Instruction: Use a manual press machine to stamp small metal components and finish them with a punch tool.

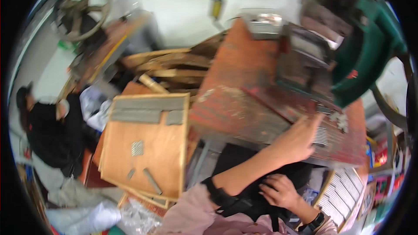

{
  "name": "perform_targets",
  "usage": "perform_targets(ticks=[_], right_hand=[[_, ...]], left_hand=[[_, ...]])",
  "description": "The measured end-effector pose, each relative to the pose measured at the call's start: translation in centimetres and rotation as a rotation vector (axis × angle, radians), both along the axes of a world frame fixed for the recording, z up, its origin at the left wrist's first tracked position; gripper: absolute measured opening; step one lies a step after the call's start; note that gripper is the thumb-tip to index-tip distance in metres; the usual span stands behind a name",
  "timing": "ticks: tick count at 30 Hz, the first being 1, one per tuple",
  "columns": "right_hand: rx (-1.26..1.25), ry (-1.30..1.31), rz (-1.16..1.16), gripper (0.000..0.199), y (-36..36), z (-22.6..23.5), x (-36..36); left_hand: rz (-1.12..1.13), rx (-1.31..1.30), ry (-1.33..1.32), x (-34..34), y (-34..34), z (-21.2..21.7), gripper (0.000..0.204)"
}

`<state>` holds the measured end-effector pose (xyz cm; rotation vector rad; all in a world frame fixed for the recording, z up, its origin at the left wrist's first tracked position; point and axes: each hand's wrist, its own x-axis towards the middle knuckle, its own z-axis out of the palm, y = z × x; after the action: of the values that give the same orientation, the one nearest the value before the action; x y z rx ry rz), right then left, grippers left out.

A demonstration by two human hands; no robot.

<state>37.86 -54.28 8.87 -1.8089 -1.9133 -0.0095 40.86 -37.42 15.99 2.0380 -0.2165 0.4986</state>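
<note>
White-walled workshop, blurred in places: we are at a worn red table point(235, 74) carrying a green machine with a curved housing point(370, 72). Just right of our left hand point(298, 141), a ribbed grey block point(320, 136) lies near the table's front edge; a careless sweep of the wrist could knock it off. Small pale pieces point(339, 122) lie loose beyond it, and brushing fingers could scatter them. If the machine is running, which we cannot tell, fingers this near could be hurt. That left hand is partly closed, 1 finger stretched toward a small dark piece point(323, 109); we cannot tell whether it touches or holds anything. Our right hand point(280, 190) is loosely curled over dark cloth point(237, 159), apparently empty. Leftward, a wood-rimmed tray point(161, 154) bears grey strips point(148, 104).
</note>
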Motion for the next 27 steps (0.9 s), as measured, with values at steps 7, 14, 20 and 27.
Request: perform_targets(ticks=[7,14,20,27], right_hand=[[-0.1,0.548,0.202,0.04,12.7,-7.1,-11.8],[-0.255,0.432,0.389,0.034,23.7,-5.5,-21.7],[-0.515,0.672,0.183,0.043,26.3,-6.0,-23.3],[-0.969,2.044,0.261,0.033,24.0,-7.7,-16.5]], left_hand=[[0.022,0.078,-0.143,0.3,-0.2,-0.3,0.074],[-0.003,0.1,-0.127,0.7,-0.2,-0.6,0.058],[0.016,0.098,-0.08,1.2,-0.7,-0.9,0.064],[-0.004,0.131,-0.091,0.9,-0.2,-0.5,0.062]])
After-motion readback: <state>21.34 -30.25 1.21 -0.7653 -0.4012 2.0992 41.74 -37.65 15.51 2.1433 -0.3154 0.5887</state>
